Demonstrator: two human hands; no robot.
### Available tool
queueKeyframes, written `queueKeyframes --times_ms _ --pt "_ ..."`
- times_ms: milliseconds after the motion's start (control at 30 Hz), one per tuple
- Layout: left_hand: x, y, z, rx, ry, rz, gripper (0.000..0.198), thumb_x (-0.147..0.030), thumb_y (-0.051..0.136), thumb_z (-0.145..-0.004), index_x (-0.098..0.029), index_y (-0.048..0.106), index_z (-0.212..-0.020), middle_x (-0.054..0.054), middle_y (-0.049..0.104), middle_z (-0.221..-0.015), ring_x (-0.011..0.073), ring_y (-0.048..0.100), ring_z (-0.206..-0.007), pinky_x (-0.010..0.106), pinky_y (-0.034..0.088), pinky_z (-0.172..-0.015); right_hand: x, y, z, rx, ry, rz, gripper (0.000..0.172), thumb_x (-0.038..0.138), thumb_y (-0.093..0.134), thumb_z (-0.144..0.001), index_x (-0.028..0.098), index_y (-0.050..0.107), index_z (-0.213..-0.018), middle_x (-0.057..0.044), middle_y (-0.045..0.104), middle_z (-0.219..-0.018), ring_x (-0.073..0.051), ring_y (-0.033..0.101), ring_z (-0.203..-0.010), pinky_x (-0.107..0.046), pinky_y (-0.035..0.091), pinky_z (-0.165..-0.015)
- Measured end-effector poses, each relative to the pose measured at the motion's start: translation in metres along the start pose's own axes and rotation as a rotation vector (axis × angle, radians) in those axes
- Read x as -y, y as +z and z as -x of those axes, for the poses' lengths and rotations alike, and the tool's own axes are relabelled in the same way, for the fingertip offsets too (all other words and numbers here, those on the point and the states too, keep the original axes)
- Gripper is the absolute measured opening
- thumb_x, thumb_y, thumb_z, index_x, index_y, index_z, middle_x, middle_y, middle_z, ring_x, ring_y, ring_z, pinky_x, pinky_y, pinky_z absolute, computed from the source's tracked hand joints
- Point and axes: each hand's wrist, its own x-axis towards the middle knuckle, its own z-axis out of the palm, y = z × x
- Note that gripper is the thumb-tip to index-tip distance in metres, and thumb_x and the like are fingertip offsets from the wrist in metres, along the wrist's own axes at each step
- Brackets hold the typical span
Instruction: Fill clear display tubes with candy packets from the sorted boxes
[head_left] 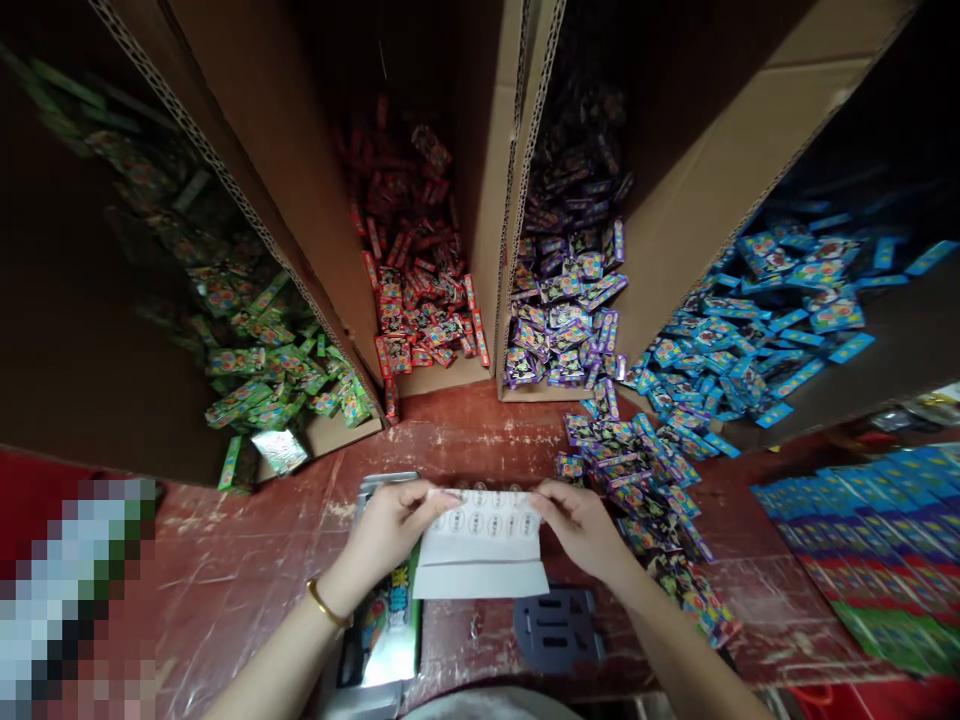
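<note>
Between my two hands a white paper sheet (480,550) is stretched, with rows of round printed marks near its top and a fold across its lower part. My left hand (397,515) pinches its upper left corner, and a gold bangle circles that wrist. The upper right corner is pinched by my right hand (574,515). Partly under my left hand lies a shiny package (386,625) with colourful print. A dark grey slotted plastic piece (559,628) rests on the red table (262,560) just below the paper.
Cardboard boxes stand open behind, holding green packets (262,385), red packets (427,310), purple packets (562,320) and blue packets (720,340). Purple and blue packets (630,470) spill onto the table beside my right arm. Rows of multicoloured strips (862,550) lie at the right.
</note>
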Motion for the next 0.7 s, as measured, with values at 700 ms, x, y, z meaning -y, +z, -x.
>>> queueKeyframes --times_ms 700 --pt "0.033 0.045 -0.015 0.158 0.063 -0.494 0.025 -0.032 0.050 -0.086 -0.020 0.067 -0.073 0.006 0.064 -0.087 0.0233 0.055 -0.090 0.037 0.033 -0.078 -0.033 -0.001 0.086 0.153 0.054 0.337 0.027 0.019 0.063 -0.069 0.023 0.053 -0.094 -0.006 0.056 -0.105 -0.024 0.052 -0.101 -0.035 0.042 -0.088"
